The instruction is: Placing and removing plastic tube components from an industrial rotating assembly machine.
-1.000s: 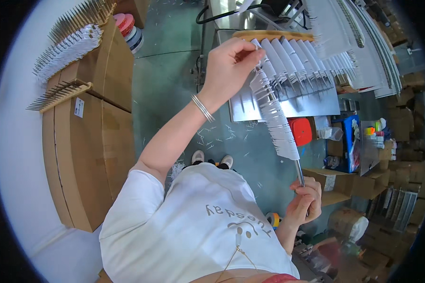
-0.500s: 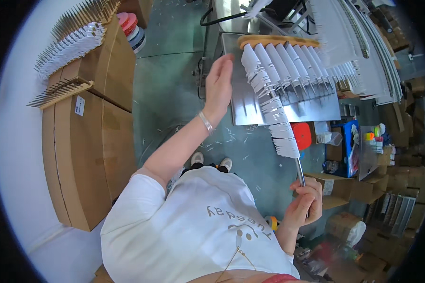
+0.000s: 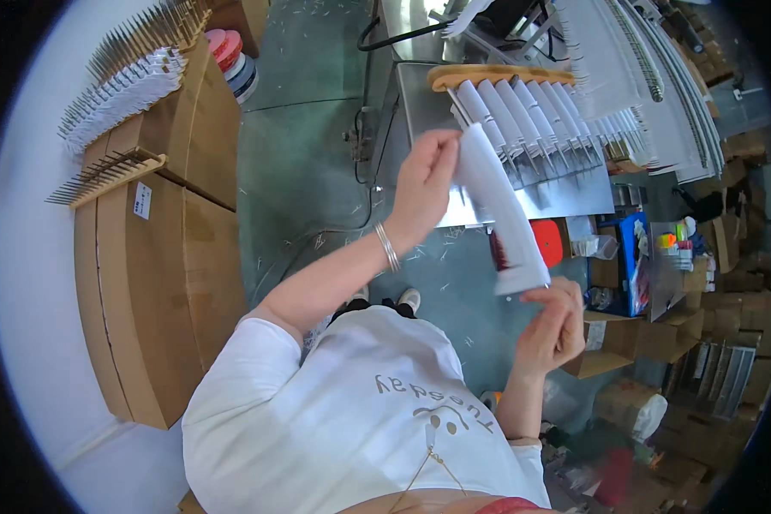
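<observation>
Steadying a white strip (image 3: 507, 206) before us, we set the right hand (image 3: 553, 327) at its lower end, grip unclear, and grasp its upper edge with the left hand (image 3: 425, 182); gentle, even tension should prevent creases. Beyond lie white rolls (image 3: 517, 107).

Long white strip (image 3: 504, 206), smooth-faced, gently curved, slanting down rightward, upper end in left hand (image 3: 426, 180), lower end by right hand (image 3: 555, 325)

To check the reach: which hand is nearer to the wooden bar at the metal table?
Left: the left hand is at the upper end of the white strip, below the wooden bar in the picture. The right hand is farther, at the strip's lower end.
</observation>
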The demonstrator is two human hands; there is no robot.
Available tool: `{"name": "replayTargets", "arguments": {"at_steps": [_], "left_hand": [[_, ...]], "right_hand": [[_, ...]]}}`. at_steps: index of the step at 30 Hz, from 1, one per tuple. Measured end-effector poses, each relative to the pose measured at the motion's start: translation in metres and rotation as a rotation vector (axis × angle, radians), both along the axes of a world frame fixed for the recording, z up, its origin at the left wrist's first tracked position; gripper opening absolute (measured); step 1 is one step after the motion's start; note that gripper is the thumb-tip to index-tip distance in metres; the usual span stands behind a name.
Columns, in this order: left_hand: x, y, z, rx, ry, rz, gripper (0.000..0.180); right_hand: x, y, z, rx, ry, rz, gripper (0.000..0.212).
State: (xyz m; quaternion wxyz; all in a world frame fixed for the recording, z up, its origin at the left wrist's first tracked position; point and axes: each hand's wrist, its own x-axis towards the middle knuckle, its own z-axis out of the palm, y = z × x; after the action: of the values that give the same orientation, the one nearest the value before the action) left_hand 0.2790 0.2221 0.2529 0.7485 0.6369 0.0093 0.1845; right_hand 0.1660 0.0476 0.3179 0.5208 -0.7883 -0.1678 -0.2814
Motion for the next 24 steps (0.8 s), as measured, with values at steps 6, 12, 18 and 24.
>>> {"name": "replayTargets", "arguments": {"at_steps": [6,12,18,24], "left_hand": [[-0.038,-0.027,0.006,0.017,-0.084,-0.155,0.015],[-0.041,-0.043,-0.003,0.065,-0.136,-0.242,0.018],[0.014,-0.034,-0.007,-0.030,-0.154,0.161,0.024],[0.019,-0.036,0.005,-0.448,-0.134,0.038,0.027]], "right_hand": [[-0.045,-0.033,-0.002,0.140,0.003,-0.035,0.040],[-0.063,-0.040,0.004,0.070,-0.001,-0.121,0.041],[-0.014,-0.026,-0.004,-0.085,-0.073,-0.129,0.030],[-0.004,-0.022,-0.005,-0.021,-0.065,-0.055,0.035]]}}
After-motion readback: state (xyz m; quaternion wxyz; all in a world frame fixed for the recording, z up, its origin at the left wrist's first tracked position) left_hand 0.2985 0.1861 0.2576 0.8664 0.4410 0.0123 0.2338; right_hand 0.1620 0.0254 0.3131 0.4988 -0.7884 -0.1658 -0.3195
